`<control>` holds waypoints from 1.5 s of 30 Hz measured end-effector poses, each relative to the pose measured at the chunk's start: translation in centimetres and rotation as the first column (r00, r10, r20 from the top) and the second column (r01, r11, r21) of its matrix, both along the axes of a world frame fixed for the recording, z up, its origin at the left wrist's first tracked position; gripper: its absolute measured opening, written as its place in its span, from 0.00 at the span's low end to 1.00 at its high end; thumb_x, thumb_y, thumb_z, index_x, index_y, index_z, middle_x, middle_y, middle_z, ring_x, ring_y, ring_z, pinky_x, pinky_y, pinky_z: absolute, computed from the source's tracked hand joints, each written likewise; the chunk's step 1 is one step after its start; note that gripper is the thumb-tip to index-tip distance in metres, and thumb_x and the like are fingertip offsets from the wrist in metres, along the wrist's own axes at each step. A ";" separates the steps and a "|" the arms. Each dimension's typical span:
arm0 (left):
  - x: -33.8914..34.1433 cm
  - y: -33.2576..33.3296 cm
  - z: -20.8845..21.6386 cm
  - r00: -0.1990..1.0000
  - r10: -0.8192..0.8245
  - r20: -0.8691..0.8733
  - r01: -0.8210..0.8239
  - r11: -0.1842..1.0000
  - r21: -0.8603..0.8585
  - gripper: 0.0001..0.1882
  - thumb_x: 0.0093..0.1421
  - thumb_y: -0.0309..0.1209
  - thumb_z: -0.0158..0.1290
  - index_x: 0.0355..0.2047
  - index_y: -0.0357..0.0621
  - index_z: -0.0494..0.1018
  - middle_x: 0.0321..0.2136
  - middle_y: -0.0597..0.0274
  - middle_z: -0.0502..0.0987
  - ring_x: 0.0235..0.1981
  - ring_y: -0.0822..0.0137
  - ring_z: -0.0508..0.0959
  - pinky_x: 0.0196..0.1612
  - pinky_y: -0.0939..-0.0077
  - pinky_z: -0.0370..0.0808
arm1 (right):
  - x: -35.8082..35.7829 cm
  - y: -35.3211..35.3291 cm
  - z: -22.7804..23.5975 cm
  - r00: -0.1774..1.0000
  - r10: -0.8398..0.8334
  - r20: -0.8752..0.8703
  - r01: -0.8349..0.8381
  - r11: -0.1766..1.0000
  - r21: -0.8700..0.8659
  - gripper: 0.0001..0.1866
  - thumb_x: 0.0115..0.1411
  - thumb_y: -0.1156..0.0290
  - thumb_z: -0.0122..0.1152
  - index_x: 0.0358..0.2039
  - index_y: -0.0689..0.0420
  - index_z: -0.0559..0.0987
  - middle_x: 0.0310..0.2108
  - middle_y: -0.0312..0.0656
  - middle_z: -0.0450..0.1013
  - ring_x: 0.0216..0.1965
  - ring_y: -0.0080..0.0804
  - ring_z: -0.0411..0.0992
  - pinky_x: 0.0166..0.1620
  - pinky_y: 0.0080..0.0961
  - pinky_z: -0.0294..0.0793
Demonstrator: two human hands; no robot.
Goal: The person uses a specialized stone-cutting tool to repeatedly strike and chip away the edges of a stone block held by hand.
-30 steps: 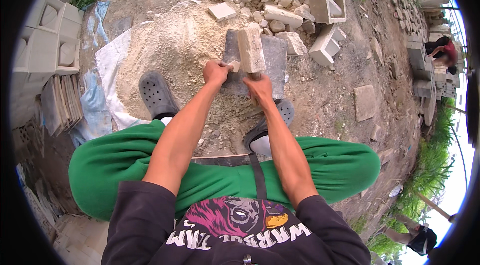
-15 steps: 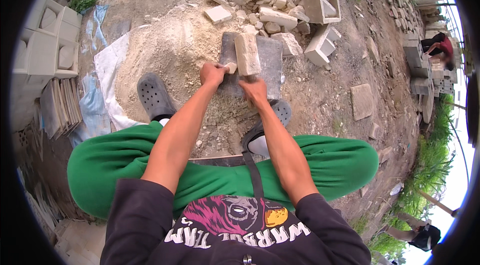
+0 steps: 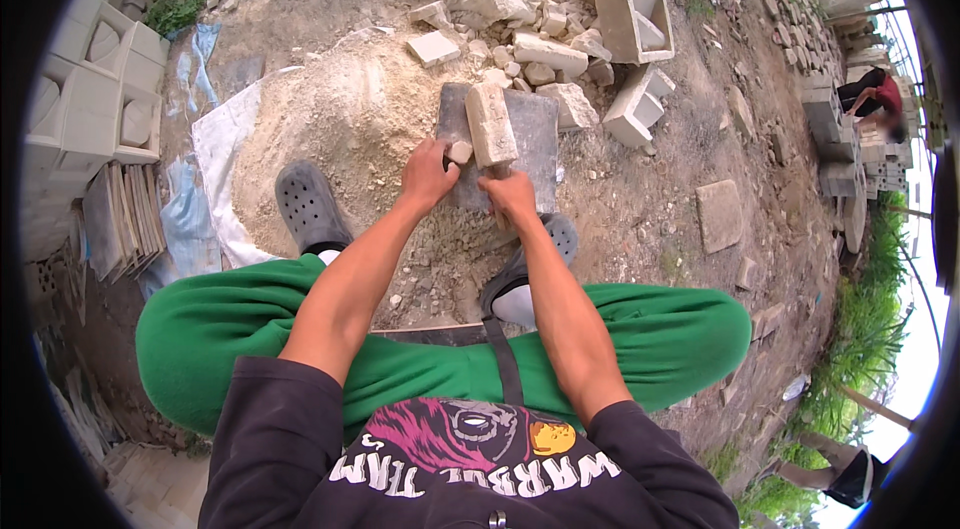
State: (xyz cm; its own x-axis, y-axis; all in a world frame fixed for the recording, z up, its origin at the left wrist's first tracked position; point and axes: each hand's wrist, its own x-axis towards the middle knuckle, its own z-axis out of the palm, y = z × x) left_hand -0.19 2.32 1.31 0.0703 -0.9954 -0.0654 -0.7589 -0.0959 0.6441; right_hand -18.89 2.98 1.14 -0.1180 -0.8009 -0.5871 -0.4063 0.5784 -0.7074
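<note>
My left hand (image 3: 430, 174) is closed around a small pale stone piece (image 3: 460, 152), pinched over the left part of a dark flat slab (image 3: 537, 134). My right hand (image 3: 510, 195) is closed on the handle of what looks like a mallet with a long, dust-coated block head (image 3: 490, 124). That head is above the slab, just right of the stone piece; whether it touches the slab I cannot tell. Most of the handle is hidden by my fingers.
A mound of pale crushed stone (image 3: 330, 119) lies on a white sheet (image 3: 220, 139) to the left. Broken block rubble (image 3: 550, 52) is heaped beyond the slab. My grey clogs (image 3: 310, 204) flank the work. Another person (image 3: 880, 104) bends over blocks at far right.
The scene sits slightly lower in the picture as the view shifts. Both hands keep their grips, and the mallet head stays over the slab beside the stone piece.
</note>
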 end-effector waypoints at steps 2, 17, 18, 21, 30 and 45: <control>0.4 -0.2 -0.2 0.998 -0.057 0.018 0.055 0.996 0.066 0.16 0.57 0.37 0.58 0.42 0.43 0.77 0.42 0.50 0.78 0.44 0.48 0.79 0.46 0.54 0.76 | 0.3 -0.4 1.7 0.999 0.030 -0.025 -0.029 0.999 0.035 0.20 0.47 0.59 0.73 0.31 0.66 0.83 0.22 0.46 0.80 0.21 0.35 0.80 0.29 0.33 0.77; -1.0 -1.5 0.8 0.992 -0.094 0.086 0.087 0.993 0.083 0.14 0.57 0.42 0.61 0.33 0.44 0.77 0.33 0.54 0.80 0.38 0.51 0.81 0.41 0.55 0.77 | 0.4 0.1 0.7 0.969 0.066 -0.237 -0.155 0.912 -0.379 0.14 0.49 0.64 0.68 0.28 0.64 0.82 0.20 0.43 0.78 0.17 0.28 0.75 0.24 0.30 0.74; -0.8 -1.4 0.5 0.992 -0.091 0.086 0.084 0.993 0.083 0.14 0.57 0.42 0.61 0.33 0.44 0.77 0.33 0.54 0.80 0.38 0.51 0.81 0.41 0.55 0.77 | 0.4 -0.5 1.1 0.987 0.028 -0.160 -0.065 0.970 -0.235 0.14 0.49 0.64 0.69 0.28 0.65 0.82 0.20 0.43 0.77 0.17 0.28 0.75 0.23 0.30 0.74; -0.8 -1.3 0.5 0.987 -0.111 0.118 0.091 0.983 0.160 0.15 0.58 0.42 0.61 0.39 0.47 0.78 0.35 0.54 0.80 0.40 0.52 0.80 0.42 0.56 0.77 | 0.0 -1.1 2.3 0.997 -0.067 -0.047 0.065 0.996 -0.058 0.15 0.49 0.64 0.70 0.28 0.65 0.81 0.19 0.40 0.76 0.17 0.29 0.75 0.22 0.29 0.74; -1.9 -3.5 1.6 0.911 -0.371 0.180 0.372 0.928 0.029 0.26 0.57 0.37 0.61 0.56 0.53 0.71 0.49 0.55 0.72 0.46 0.51 0.78 0.45 0.56 0.79 | -1.1 -0.9 1.8 0.988 -0.153 -0.021 0.154 0.986 0.056 0.20 0.48 0.62 0.69 0.34 0.67 0.82 0.23 0.46 0.78 0.19 0.34 0.77 0.24 0.31 0.76; -3.2 -18.4 1.0 0.956 -0.260 0.135 0.274 0.957 -0.099 0.24 0.51 0.26 0.57 0.51 0.43 0.70 0.42 0.45 0.71 0.46 0.45 0.76 0.46 0.53 0.77 | -10.1 -17.0 8.1 0.940 0.304 -0.156 -0.235 0.906 0.351 0.19 0.45 0.65 0.71 0.32 0.69 0.82 0.27 0.49 0.80 0.25 0.35 0.80 0.27 0.33 0.80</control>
